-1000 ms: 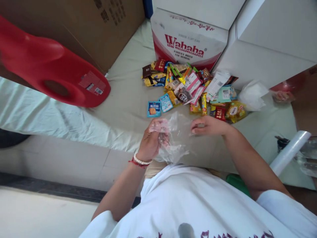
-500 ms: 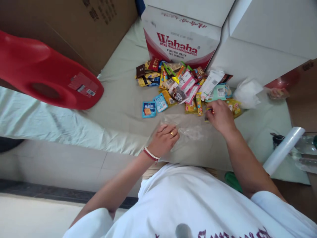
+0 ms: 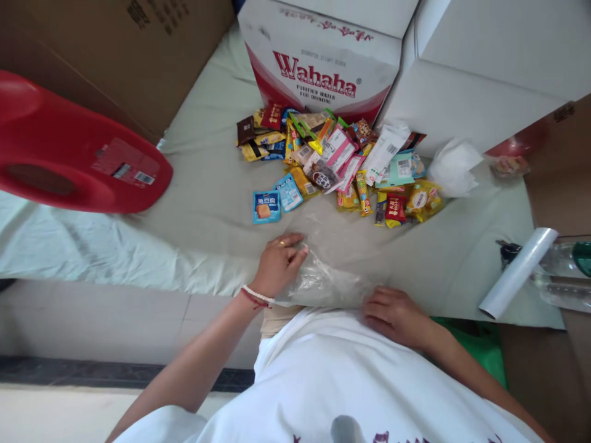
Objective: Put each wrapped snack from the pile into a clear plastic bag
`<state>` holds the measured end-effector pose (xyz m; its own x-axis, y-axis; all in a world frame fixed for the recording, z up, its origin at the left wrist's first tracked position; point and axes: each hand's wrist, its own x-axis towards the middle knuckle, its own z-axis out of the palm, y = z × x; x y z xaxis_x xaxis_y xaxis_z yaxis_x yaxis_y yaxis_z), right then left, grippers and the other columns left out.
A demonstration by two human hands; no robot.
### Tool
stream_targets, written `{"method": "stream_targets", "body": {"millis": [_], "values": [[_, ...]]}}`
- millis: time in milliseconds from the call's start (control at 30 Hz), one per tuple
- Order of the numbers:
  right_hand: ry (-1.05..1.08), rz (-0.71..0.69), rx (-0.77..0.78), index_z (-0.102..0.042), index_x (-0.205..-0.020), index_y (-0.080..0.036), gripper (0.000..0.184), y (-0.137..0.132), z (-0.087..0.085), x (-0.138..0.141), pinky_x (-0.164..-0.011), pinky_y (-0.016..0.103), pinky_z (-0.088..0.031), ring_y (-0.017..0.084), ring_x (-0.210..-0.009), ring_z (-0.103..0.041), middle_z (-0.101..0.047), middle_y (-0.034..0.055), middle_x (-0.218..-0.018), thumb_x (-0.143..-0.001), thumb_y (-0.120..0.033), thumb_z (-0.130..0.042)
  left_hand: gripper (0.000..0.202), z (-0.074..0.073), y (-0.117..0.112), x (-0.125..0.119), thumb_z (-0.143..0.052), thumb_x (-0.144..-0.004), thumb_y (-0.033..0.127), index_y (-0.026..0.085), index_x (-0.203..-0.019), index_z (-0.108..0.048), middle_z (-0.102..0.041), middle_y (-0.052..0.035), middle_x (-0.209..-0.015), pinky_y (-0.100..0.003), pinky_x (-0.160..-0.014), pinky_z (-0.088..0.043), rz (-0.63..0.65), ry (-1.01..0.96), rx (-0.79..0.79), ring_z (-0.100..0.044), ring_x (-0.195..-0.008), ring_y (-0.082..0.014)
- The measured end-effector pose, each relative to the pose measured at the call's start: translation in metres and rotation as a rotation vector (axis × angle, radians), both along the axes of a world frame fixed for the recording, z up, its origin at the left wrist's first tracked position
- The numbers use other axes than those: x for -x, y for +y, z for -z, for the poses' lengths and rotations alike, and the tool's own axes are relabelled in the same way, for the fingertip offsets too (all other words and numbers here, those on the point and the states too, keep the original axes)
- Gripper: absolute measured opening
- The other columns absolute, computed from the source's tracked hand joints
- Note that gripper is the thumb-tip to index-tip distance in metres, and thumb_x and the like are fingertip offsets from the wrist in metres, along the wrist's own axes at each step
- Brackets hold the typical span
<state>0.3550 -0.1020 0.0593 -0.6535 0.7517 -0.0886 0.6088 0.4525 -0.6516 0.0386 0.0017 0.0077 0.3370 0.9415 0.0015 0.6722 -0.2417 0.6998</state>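
A clear plastic bag [image 3: 318, 278] lies flat and crinkled on the cloth near the table's front edge. At its left end my left hand [image 3: 278, 263] is closed on the film, thumb and fingers close together. My right hand [image 3: 392, 315] is at the bag's right end, against my shirt, with its fingers curled over the film; their tips are partly hidden. Beyond the bag lies a heap of small wrapped snacks [image 3: 325, 151]. Two blue snack packets [image 3: 266, 207] lie nearest my left hand. A red packet [image 3: 396, 207] rests on yellow ones at the heap's right front.
A white and red water carton [image 3: 318, 77] stands behind the snacks. On the left lies a large red jug [image 3: 87, 147] before a brown cardboard box [image 3: 106, 55]. To the right are a crumpled white bag [image 3: 455, 166], a plastic film roll [image 3: 518, 274] and clear bottles [image 3: 561, 292].
My right hand has come back from the snacks to the bag's near right end; the red packet it covered now shows. My left hand has shifted slightly left, and the view has shifted.
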Motion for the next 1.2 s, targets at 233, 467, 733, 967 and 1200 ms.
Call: {"method": "stream_targets", "body": {"millis": [233,467,733,967,1200], "values": [[-0.187,0.593,-0.116,-0.069,-0.103,-0.019,0.024,0.061,0.023,-0.003,-0.080,0.038,-0.048,0.025,-0.087,-0.058,-0.068,0.0104,-0.094,-0.093,-0.039,-0.060,0.031,-0.009,-0.008,0.000,-0.068,-0.077,0.024,0.019,-0.108,-0.069,-0.044,-0.0166,-0.160,-0.061,-0.120,-0.031,0.212,0.188,0.033,-0.041,-0.148,-0.0341],[-0.256,0.402,-0.270,-0.071,-0.091,-0.019,0.020,0.126,0.025,-0.028,-0.086,0.040,-0.045,0.027,-0.093,-0.055,-0.068,0.0105,-0.092,-0.095,-0.026,-0.052,0.091,-0.003,-0.023,0.021,-0.076,-0.080,0.037,0.028,-0.159,-0.032,-0.017,-0.0197,-0.171,-0.071,-0.121,-0.011,0.348,0.336,0.061,-0.019,-0.157,-0.0383],[-0.266,0.504,-0.513,-0.072,-0.112,-0.019,0.029,0.139,-0.022,0.008,-0.097,0.051,-0.045,0.034,-0.112,-0.052,-0.064,0.0151,-0.114,-0.095,-0.018,-0.049,0.055,0.007,-0.029,0.007,-0.053,-0.097,0.049,0.023,-0.146,-0.052,-0.039,-0.0181,-0.163,-0.070,-0.120,-0.016,0.178,0.302,-0.013,-0.028,-0.154,-0.0365],[-0.139,0.032,-0.231,-0.059,-0.141,-0.019,0.045,0.062,0.034,0.107,-0.121,0.055,-0.031,0.033,-0.143,-0.040,-0.050,0.0131,-0.153,-0.097,-0.030,-0.058,0.027,-0.022,-0.039,-0.013,-0.054,-0.095,0.032,0.020,-0.113,-0.070,-0.052,-0.0187,-0.150,-0.063,-0.118,-0.026,-0.169,0.242,-0.284,-0.029,-0.152,-0.0393],[-0.185,-0.024,-0.100,-0.071,-0.126,-0.016,0.035,0.044,0.064,0.104,-0.118,0.060,-0.035,0.036,-0.132,-0.054,-0.069,0.0167,-0.129,-0.097,-0.028,-0.058,0.032,-0.036,-0.002,-0.062,-0.048,-0.098,0.027,0.021,-0.123,-0.067,-0.067,-0.0171,-0.133,-0.062,-0.117,-0.030,0.375,0.256,-0.146,-0.057,-0.132,-0.0323]]}}
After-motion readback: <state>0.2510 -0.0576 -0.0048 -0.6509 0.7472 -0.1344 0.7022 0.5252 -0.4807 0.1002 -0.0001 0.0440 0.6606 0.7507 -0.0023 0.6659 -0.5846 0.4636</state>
